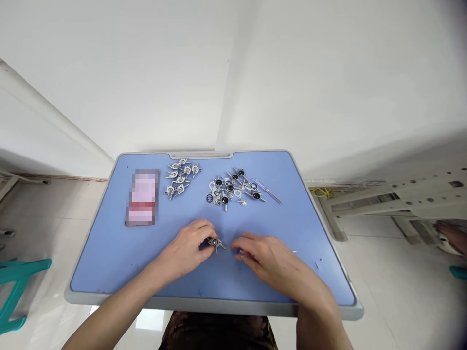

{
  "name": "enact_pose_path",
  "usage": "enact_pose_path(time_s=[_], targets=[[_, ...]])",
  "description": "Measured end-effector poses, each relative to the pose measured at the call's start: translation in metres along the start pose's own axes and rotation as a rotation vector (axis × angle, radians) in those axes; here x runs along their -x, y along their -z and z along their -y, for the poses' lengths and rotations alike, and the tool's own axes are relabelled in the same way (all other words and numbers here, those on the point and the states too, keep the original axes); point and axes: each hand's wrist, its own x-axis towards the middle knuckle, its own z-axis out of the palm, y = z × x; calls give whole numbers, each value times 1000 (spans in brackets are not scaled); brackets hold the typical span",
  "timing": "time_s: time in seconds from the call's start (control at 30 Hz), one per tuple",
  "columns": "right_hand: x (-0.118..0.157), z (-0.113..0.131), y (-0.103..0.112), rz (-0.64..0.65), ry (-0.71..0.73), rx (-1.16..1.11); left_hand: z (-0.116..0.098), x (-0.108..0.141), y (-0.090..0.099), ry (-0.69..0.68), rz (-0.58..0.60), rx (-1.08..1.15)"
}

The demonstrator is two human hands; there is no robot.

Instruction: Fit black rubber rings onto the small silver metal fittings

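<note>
My left hand (195, 243) pinches a small metal valve (216, 243) with short pipe stubs, just above the blue table top. Close by on its right, my right hand (257, 253) is closed, fingers curled; a small clear bit shows at its fingertips, too little to name. Beyond my hands lies a group of valve bodies with black round faces (225, 200), mixed with flat metal plates (238, 193) and black rings (209, 198). Farther left, several metal valves (180, 179) with levers sit in a loose cluster.
A screwdriver (274, 195) with a clear handle lies right of the parts. A phone (142, 197), its screen blurred, rests on the left of the blue table (109, 253). A white wall stands behind. Teal stool (18, 282) at left; pale metal frame (365, 199) at right.
</note>
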Motion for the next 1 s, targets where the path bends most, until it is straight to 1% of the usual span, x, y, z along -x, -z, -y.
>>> enact_pose_path(time_s=[0.13, 0.43, 0.63, 1.0], targets=[[-2, 2, 0, -37, 29, -23, -2, 0, 2, 3, 8, -5], [0, 7, -1, -26, 99, 20, 0, 1, -1, -4, -30, 11], [1, 5, -2, -36, 117, 53, 1, 1, -1, -19, -40, 19], [-2, 3, 0, -57, 103, -20, 5, 1, 0, -42, -16, 24]])
